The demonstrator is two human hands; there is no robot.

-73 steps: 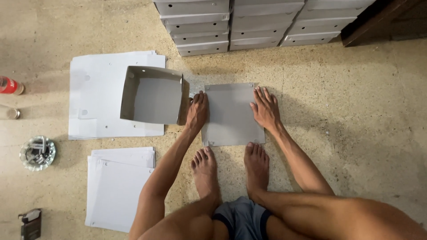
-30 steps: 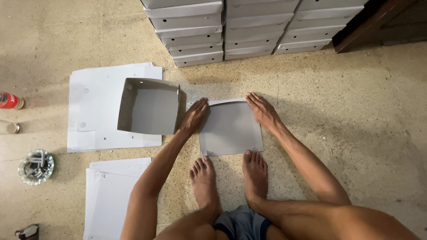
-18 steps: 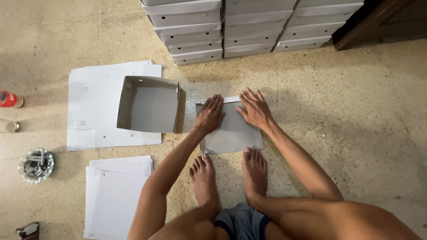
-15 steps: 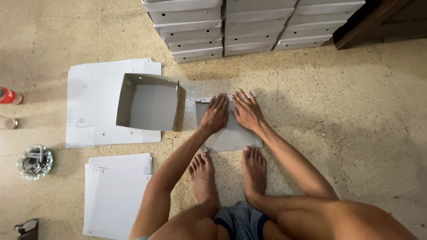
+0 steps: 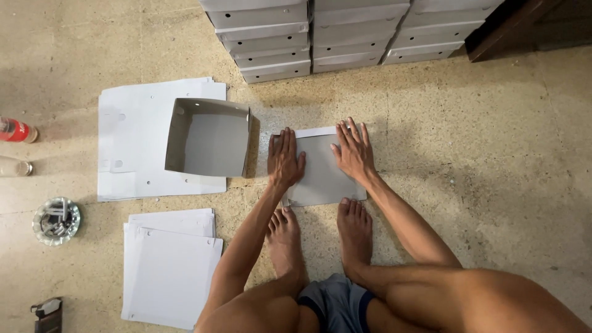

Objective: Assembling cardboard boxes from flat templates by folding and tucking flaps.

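Observation:
A grey cardboard sheet (image 5: 322, 176) lies flat on the floor in front of my bare feet, with a white folded strip along its far edge. My left hand (image 5: 283, 158) presses flat on its left side, fingers spread. My right hand (image 5: 353, 150) presses flat on its right side near the far edge. Neither hand grips anything. An open grey box (image 5: 208, 137), folded up with four walls, stands just left of my left hand.
The open box rests on white flat sheets (image 5: 139, 145). Another pile of white sheets (image 5: 171, 266) lies at the lower left. Stacked finished boxes (image 5: 320, 34) line the far side. A red can (image 5: 15, 131), a glass, an ashtray (image 5: 55, 220) and a lighter sit at the left.
My hands came together at the middle of the sheet, folding its far edge over, then spread apart again toward the two sides while pressing it flat.

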